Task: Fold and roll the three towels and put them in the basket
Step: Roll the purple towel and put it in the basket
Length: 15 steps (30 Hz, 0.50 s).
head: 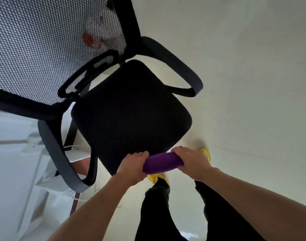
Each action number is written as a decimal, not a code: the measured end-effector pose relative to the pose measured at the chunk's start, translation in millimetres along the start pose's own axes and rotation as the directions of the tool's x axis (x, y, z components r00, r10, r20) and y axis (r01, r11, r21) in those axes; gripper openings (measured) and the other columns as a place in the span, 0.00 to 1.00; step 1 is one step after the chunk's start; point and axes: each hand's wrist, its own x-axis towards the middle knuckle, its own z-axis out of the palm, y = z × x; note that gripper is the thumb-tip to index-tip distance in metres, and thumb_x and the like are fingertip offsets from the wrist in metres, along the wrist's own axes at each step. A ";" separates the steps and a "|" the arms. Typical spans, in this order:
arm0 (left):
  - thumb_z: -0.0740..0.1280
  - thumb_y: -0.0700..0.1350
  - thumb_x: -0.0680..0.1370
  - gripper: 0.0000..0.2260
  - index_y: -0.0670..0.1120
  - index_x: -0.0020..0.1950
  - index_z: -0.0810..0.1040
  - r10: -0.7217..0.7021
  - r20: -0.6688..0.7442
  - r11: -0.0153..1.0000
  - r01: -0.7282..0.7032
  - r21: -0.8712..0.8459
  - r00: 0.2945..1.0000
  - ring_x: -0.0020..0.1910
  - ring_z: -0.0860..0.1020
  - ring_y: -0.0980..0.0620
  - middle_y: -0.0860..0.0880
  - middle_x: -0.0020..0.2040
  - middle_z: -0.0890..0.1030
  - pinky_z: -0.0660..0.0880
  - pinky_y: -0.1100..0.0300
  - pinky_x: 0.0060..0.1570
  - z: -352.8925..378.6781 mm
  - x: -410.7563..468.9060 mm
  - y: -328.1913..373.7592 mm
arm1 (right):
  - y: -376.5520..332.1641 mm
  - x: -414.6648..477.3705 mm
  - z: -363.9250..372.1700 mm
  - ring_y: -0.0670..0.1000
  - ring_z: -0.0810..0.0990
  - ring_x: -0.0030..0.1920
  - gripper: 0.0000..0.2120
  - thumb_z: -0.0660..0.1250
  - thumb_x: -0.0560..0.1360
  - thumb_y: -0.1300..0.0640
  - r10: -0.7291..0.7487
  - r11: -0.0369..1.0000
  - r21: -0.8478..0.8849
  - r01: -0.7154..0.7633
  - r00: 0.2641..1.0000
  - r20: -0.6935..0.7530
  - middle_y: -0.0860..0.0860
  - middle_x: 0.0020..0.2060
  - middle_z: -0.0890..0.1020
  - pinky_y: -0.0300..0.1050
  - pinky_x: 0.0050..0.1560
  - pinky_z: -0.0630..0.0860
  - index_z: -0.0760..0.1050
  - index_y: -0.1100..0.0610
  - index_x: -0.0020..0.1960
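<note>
A purple towel (161, 162), rolled into a short thick cylinder, is held level just past the near corner of a black chair seat (131, 110). My left hand (134, 166) grips its left end and my right hand (192, 162) grips its right end, fingers wrapped over the top. No basket and no other towels are in view.
A black office chair with a mesh back (44, 40) and grey armrests (58, 153) fills the middle and left. White furniture (18, 171) with cables stands at the left. My legs in black trousers and yellow shoes (157, 178) stand on a pale floor (253, 84) that stretches right.
</note>
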 end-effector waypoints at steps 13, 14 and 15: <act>0.71 0.48 0.71 0.17 0.49 0.58 0.72 0.227 -0.245 0.953 -0.163 0.257 0.943 0.51 0.78 0.48 0.50 0.52 0.78 0.73 0.55 0.48 -128.1 37.7 267.3 | 164.8 -161.3 -177.8 0.50 0.77 0.55 0.20 0.66 0.72 0.50 0.090 0.995 -0.008 -0.098 0.946 -0.312 0.45 0.55 0.78 0.47 0.51 0.74 0.69 0.48 0.63; 0.71 0.48 0.71 0.18 0.49 0.58 0.72 0.242 -0.254 0.946 -0.170 0.275 0.936 0.51 0.77 0.48 0.50 0.52 0.77 0.73 0.55 0.49 -135.8 43.5 291.0 | 180.5 -174.1 -193.9 0.51 0.77 0.54 0.20 0.66 0.72 0.50 0.093 0.994 -0.015 -0.104 0.939 -0.332 0.46 0.54 0.78 0.47 0.50 0.74 0.69 0.49 0.63; 0.70 0.48 0.71 0.18 0.49 0.58 0.71 0.275 -0.260 0.930 -0.188 0.315 0.926 0.51 0.77 0.48 0.50 0.53 0.77 0.74 0.55 0.49 -146.3 52.5 326.0 | 202.9 -195.6 -215.7 0.52 0.77 0.53 0.20 0.66 0.71 0.50 0.109 0.993 -0.011 -0.121 0.924 -0.367 0.47 0.53 0.78 0.47 0.49 0.74 0.69 0.50 0.62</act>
